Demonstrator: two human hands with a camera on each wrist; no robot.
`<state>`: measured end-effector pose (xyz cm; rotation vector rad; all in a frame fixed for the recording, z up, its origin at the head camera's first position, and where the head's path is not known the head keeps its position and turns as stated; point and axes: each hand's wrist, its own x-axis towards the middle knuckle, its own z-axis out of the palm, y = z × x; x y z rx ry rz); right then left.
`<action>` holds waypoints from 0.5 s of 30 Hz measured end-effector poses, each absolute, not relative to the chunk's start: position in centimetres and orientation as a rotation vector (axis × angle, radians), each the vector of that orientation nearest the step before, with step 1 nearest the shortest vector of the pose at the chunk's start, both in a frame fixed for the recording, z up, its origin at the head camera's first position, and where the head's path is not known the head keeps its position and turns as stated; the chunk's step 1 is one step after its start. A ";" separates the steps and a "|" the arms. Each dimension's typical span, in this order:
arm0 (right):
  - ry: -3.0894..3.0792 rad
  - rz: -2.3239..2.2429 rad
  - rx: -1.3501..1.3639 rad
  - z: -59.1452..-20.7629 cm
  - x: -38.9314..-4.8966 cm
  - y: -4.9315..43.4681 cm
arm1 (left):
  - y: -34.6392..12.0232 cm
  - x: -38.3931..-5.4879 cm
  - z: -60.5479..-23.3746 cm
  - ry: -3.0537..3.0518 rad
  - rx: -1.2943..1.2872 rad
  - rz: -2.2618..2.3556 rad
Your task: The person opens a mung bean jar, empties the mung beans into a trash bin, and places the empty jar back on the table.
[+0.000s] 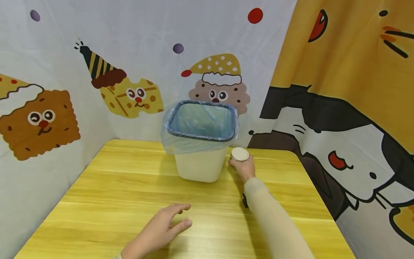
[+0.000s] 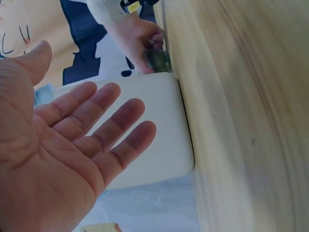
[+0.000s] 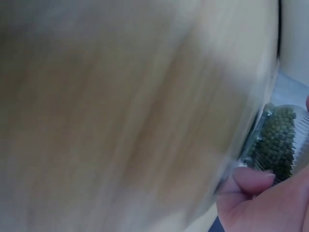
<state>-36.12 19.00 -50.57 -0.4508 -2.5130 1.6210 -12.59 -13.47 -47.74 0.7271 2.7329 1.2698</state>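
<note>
My right hand [image 1: 246, 167] grips a clear jar with a white lid [image 1: 240, 154], which stands beside the bin near the table's back edge. Through the ribbed wall of the jar [image 3: 276, 140], small green beans show in the right wrist view; the fingers [image 3: 256, 181] are at its side. My left hand [image 1: 157, 229] hovers over the front of the table with fingers spread and nothing in it. In the left wrist view its palm [image 2: 58, 159] faces the camera, in front of the bin.
A cream bin [image 1: 200, 165] stands at the back middle of the wooden table [image 1: 123, 194], lined with a translucent blue bag [image 1: 194, 145] under a dark rim. Cartoon-printed curtains [image 1: 129, 32] hang behind and to the right.
</note>
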 end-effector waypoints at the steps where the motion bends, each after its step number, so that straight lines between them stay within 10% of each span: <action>1: -2.507 1.624 -0.450 -50.4 -35.9 19.2 | -13.4 -12.6 -47.7 2.726 0.716 1.271; 15: -2.388 2.152 -0.052 -46.4 -28.8 24.2 | -13.3 -13.0 -47.3 2.697 0.725 1.315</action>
